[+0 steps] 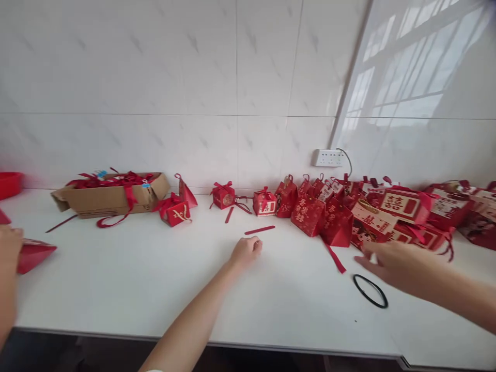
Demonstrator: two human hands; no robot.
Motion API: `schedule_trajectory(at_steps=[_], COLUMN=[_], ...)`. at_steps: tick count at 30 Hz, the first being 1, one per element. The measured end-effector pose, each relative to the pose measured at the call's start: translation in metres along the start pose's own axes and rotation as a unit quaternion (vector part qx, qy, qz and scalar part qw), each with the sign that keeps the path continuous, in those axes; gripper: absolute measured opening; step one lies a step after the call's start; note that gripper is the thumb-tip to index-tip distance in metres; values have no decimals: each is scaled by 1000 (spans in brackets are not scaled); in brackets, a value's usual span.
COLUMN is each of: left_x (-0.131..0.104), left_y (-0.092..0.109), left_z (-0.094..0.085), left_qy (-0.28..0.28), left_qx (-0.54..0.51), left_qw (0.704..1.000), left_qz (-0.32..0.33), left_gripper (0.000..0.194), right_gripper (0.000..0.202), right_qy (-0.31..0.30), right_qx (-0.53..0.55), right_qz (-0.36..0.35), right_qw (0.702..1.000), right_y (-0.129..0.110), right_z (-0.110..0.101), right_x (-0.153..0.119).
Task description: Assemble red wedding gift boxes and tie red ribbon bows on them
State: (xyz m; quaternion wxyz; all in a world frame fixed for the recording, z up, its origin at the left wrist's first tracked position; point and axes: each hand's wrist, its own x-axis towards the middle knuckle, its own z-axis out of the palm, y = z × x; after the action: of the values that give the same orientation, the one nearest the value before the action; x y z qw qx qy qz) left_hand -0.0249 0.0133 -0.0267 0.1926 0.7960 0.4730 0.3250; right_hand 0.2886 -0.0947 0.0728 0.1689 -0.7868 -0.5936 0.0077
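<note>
My left hand rests on the white tabletop in a loose fist, with nothing visible in it. Just beyond it lies a flat, dark red strip. On the right, my right hand reaches over the table with thumb and fingers apart, a little blurred. Closest to its fingertips is a red and cream gift box with a cartoon figure on its front. Red gift boxes crowd together left of that one. Below my right hand lies a thin black ring.
A cardboard box full of red ribboned items stands at the back left. Small ribboned boxes sit along the wall. Another person's hand is at the left edge beside a red folded box. A power strip hangs on the wall.
</note>
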Motion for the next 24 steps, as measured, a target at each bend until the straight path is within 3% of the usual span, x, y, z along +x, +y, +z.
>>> schedule_trajectory(at_steps=[2, 3, 6, 9, 12, 14, 18, 21, 24], left_x=[1, 2, 4, 1, -7, -10, -5, 5, 15], left_y=[-6, -11, -37, -75, -117, -142, -176, -186, -185], left_z=[-1, -3, -15, -45, -88, -116, -149, -157, -160], left_qy=[43, 70, 168, 265, 356, 427, 516, 501, 456], left_qx=[1, 2, 10, 26, 39, 43, 22, 7, 1], left_qw=[999, 997, 985, 963, 929, 891, 810, 807, 838], left_qz=[-7, -11, -26, -48, -91, -149, -278, -313, -300], left_gripper=[20, 18, 22, 32, 40, 49, 64, 62, 45], right_gripper=[24, 25, 24, 28, 31, 32, 33, 33, 33], right_qy=[-107, -122, -105, -89, -98, -116, -147, -168, -181], right_qx=[-32, -7, 127, 169, 206, 232, 255, 275, 298], right_qz=[-136, -173, -190, -175, -163, -158, -148, -140, -137], right_qw=[984, 977, 968, 966, 960, 953, 944, 936, 927], right_y=[-55, -78, -124, -137, -134, -130, -126, -126, -126], right_z=[37, 57, 116, 153, 168, 171, 173, 173, 172], right_x=[9, 13, 24, 34, 41, 44, 45, 46, 47])
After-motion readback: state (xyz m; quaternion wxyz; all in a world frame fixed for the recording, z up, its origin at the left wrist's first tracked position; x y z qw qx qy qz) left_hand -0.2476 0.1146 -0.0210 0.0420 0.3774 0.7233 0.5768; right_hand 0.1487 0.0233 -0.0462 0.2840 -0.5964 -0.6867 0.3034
